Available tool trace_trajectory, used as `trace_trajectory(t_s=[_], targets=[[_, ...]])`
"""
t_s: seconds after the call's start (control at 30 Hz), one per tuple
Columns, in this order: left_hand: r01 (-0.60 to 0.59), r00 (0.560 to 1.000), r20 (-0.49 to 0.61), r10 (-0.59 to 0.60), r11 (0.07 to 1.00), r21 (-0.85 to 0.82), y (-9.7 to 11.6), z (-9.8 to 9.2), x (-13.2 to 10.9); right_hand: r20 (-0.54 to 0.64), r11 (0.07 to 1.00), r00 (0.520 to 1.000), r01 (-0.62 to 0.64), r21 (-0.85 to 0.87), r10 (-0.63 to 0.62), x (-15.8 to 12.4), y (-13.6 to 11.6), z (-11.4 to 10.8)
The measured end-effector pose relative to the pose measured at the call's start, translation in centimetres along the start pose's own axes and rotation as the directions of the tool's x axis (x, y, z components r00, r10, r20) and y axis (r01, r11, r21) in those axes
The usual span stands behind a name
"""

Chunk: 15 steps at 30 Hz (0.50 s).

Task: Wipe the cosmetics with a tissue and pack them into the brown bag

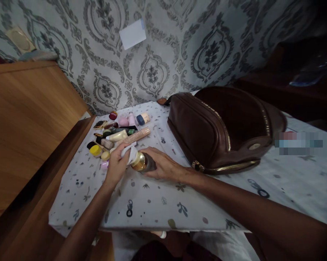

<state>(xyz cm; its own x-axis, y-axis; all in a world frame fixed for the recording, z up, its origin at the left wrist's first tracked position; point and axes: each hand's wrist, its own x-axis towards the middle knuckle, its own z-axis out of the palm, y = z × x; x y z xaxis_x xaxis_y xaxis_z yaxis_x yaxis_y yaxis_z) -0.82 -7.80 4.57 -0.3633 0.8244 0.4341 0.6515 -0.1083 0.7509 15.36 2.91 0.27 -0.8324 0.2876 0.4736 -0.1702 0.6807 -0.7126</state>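
Observation:
My right hand is wrapped round a bottle with a shiny gold collar, tilted with its top toward the left. The bottle's lower body is mostly hidden by my fingers. A white cloth or wipe is pinched in my left hand and pressed against the pale top end of the bottle. Just beyond my hands lies a cluster of cosmetics, among them a long peach tube, a cream tube and a yellow-lidded jar.
A brown leather bag stands unzipped on the right of the patterned white cloth cover. A pink sponge and a jar with a blue lid lie at the back. A wooden cabinet borders the left side.

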Motion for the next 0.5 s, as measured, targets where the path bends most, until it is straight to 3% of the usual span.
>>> trace_trajectory(t_s=[0.3,0.43,0.5], targets=[[0.17,0.985,-0.006,-0.173,0.974,-0.146,-1.1,1.1,-0.6,-0.106,0.983,0.984,-0.151,-0.102,0.14,0.4,-0.5,-0.2],[0.132,0.99,-0.035,-0.138,0.982,-0.138,-1.4,1.3,-0.8,-0.1,0.961,0.962,-0.238,0.14,0.253,0.6,-0.4,-0.2],[0.1,0.993,-0.045,-0.106,0.987,-0.127,-1.5,1.3,-0.9,-0.05,0.89,0.944,-0.289,0.352,0.326,0.6,-0.4,-0.3]])
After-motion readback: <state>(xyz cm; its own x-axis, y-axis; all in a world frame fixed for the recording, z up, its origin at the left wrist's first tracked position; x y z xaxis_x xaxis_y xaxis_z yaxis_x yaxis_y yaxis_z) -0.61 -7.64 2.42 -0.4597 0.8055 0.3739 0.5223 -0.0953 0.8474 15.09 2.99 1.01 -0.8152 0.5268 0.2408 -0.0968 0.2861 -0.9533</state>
